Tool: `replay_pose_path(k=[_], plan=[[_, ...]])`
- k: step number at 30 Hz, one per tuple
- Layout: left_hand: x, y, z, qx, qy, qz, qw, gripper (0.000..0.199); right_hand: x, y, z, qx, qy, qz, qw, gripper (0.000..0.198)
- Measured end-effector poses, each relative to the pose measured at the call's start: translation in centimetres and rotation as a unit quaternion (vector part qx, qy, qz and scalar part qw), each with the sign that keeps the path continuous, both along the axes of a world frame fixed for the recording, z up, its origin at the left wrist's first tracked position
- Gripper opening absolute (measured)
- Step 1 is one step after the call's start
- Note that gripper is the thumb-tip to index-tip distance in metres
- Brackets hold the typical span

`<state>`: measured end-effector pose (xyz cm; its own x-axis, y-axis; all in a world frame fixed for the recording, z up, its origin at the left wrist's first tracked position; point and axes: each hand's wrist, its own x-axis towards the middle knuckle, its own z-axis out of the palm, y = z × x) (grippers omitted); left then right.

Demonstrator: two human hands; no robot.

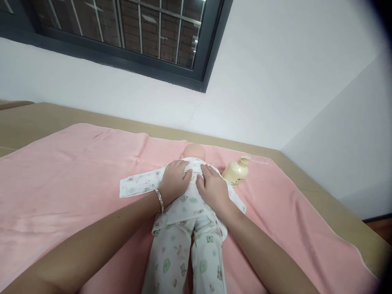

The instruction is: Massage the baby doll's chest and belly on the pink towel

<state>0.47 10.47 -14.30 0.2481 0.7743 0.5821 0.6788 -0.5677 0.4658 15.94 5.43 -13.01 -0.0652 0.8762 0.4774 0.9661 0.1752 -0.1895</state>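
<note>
A baby doll (pixel 194 151) lies on a pink blanket (pixel 92 171), its bare head pointing away from me. It wears a white pajama top (pixel 191 200) and matching pants (pixel 203 257), printed with green and brown figures. My left hand (pixel 174 179) rests flat on the left side of its upper body, fingers out, a bracelet (pixel 159 201) on the wrist. On the right side of the upper body lies my right hand (pixel 214 188), fingers stretched out as well. The doll's left-hand sleeve (pixel 139 183) reaches out sideways. Its face and hands do not show.
A pale yellow pump bottle (pixel 236 171) stands tilted in the view just right of the doll's shoulder. The blanket covers a tan surface (pixel 61 112) that meets a white wall (pixel 260 81). Above is a dark-framed window (pixel 202 77) with bars.
</note>
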Motion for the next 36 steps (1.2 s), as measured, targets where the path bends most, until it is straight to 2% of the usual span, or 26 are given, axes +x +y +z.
replay_pose_path(k=[2,5,9,11,13,16,19,21,25,30,32,36], plan=[[0.0,0.2,0.0,-0.007,0.002,-0.016,1.000,0.028,0.2,0.2,0.1,-0.005,0.001,0.004,1.000,0.049],[-0.1,0.3,0.0,0.009,0.002,-0.038,0.999,0.028,0.7,0.8,0.2,-0.017,0.002,0.047,0.999,0.051],[-0.2,0.2,-0.4,0.095,-0.005,-0.059,0.994,0.023,0.7,0.9,0.5,-0.012,-0.018,0.101,0.995,0.052],[-0.2,0.0,-0.6,0.143,-0.012,-0.051,0.988,0.018,0.3,0.3,0.7,0.000,-0.025,0.083,0.996,0.047],[-0.3,-0.1,-0.7,0.166,-0.018,-0.044,0.985,0.015,-0.3,-0.6,0.9,0.000,-0.018,0.037,0.999,0.039],[-0.3,-0.3,-0.5,0.140,-0.014,-0.030,0.990,0.015,-0.7,-1.2,1.2,-0.017,0.000,-0.012,1.000,0.034],[-0.3,-0.1,-0.4,0.088,0.009,-0.023,0.996,0.022,-0.3,-0.6,1.0,-0.026,0.010,0.010,1.000,0.043],[-0.2,0.0,-0.3,0.074,0.021,-0.044,0.996,0.026,0.4,0.3,0.7,-0.043,0.021,0.045,0.998,0.049],[-0.2,0.3,-0.6,0.104,0.018,-0.078,0.991,0.026,1.5,1.4,0.1,-0.056,0.039,0.104,0.992,0.052],[-0.3,0.2,-0.7,0.163,0.016,-0.068,0.984,0.016,1.5,1.3,0.3,-0.027,0.027,0.144,0.989,0.049],[-0.3,0.1,-0.6,0.179,0.019,-0.058,0.982,0.016,1.0,0.7,0.6,-0.017,0.014,0.128,0.992,0.044],[-0.3,-0.2,-0.4,0.180,0.006,-0.043,0.983,0.020,-0.4,-0.9,1.1,-0.014,0.020,0.049,0.998,0.041]])
